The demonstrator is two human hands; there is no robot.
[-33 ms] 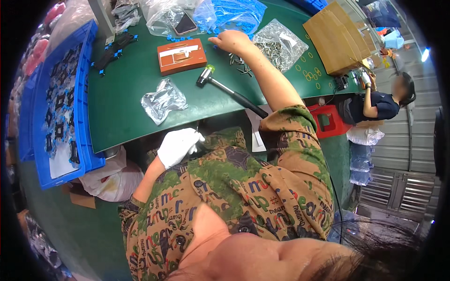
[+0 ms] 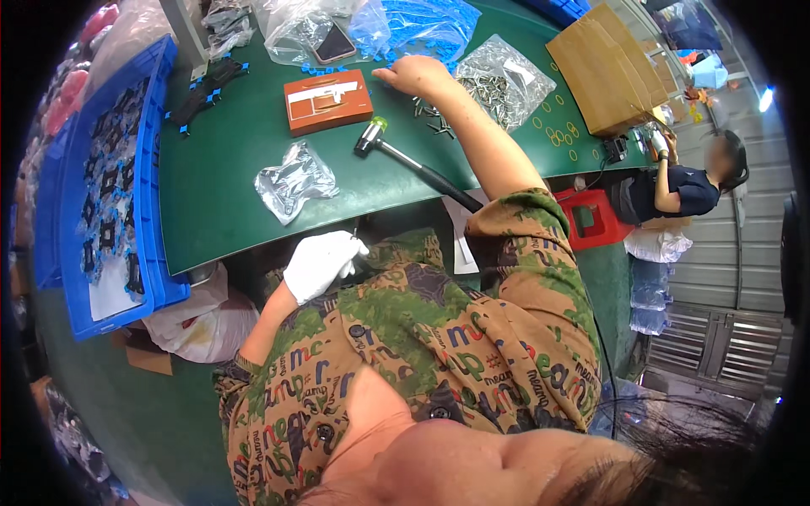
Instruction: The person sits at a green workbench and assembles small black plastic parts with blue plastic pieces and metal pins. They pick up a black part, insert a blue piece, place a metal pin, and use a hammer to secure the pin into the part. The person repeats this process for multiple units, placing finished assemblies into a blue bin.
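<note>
My left hand (image 2: 321, 266), in a white glove, is in front of the table's near edge, close to my body. Its fingers are closed on a thin metal piece (image 2: 355, 228) that pokes up from the fingertips. My bare right hand (image 2: 419, 78) reaches across to the far side of the table, beside small blue plastic parts (image 2: 381, 71) and a bag of blue parts (image 2: 426, 29). Its fingers look curled; what they hold, if anything, is hidden. Loose metal screws (image 2: 439, 118) lie under the right forearm, next to a clear bag of screws (image 2: 506, 80).
A mallet (image 2: 413, 164) overhangs the table edge. Near it are an orange-brown box (image 2: 327, 101) and a clear packet (image 2: 294, 181). A phone (image 2: 335, 44) rests on a bag. Left stands a blue crate (image 2: 152, 211); right, a carton (image 2: 603, 72), yellow rings (image 2: 557, 137) and another person (image 2: 683, 190).
</note>
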